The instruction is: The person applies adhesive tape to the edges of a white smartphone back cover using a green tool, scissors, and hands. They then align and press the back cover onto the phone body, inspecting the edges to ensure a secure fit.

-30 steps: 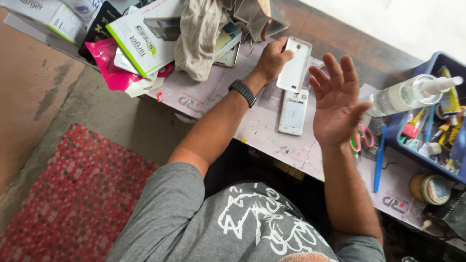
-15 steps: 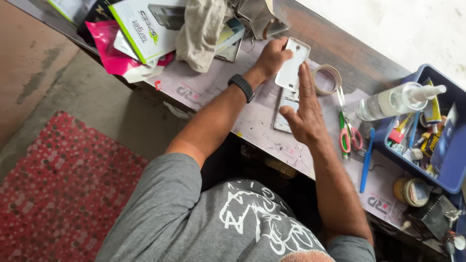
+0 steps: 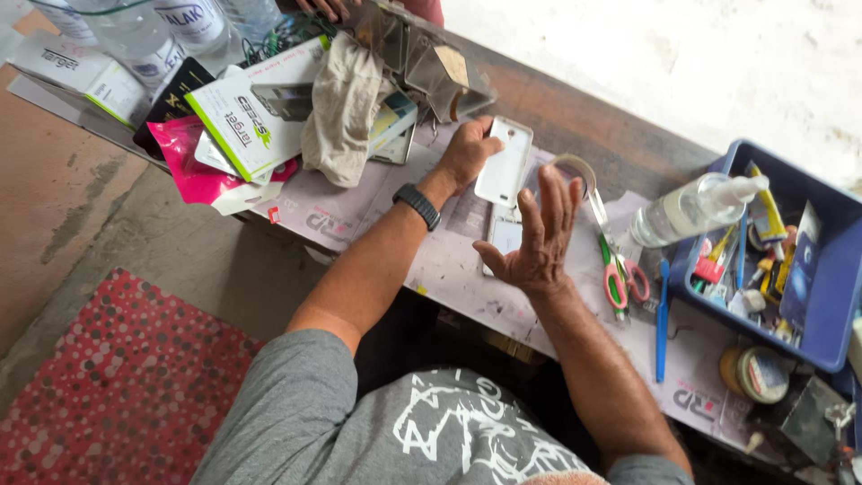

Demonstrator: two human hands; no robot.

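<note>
**Q:** Red dotted fabric fills the lower left of the frame; what lies on the counter (image 3: pixel 377 211) beyond it?

**A:** Upper left: a white-and-green carton (image 3: pixel 256 112) over a pink packet (image 3: pixel 184 162), with a beige cloth (image 3: pixel 341 108) draped just to their right. A black wristband (image 3: pixel 417 207) sits on the left forearm.

**Q:** What does the left hand (image 3: pixel 467 151) hold?

**A:** A white phone back cover (image 3: pixel 505 163), at centre top of the frame. The grip is closed on its left edge, and the cover is raised and tilted above the counter.

**Q:** And directly below it?

**A:** A second white phone (image 3: pixel 505 235) lies flat on the counter, partly hidden by the right hand (image 3: pixel 541 235).

**Q:** State of the right hand?

**A:** Its grip is wide, fingers spread and empty, palm turned toward the cover, just beside it without clear contact. A tape roll (image 3: pixel 575 171) shows behind the fingertips.

**Q:** Further right?

**A:** Green-and-pink scissors (image 3: pixel 620 278) and a blue pen-like tool (image 3: pixel 663 314) lie on the counter. A clear spray bottle (image 3: pixel 687 208) rests on its side against a blue tray (image 3: pixel 831 337) holding small tools. A round tin (image 3: pixel 759 373) sits at lower right.
</note>
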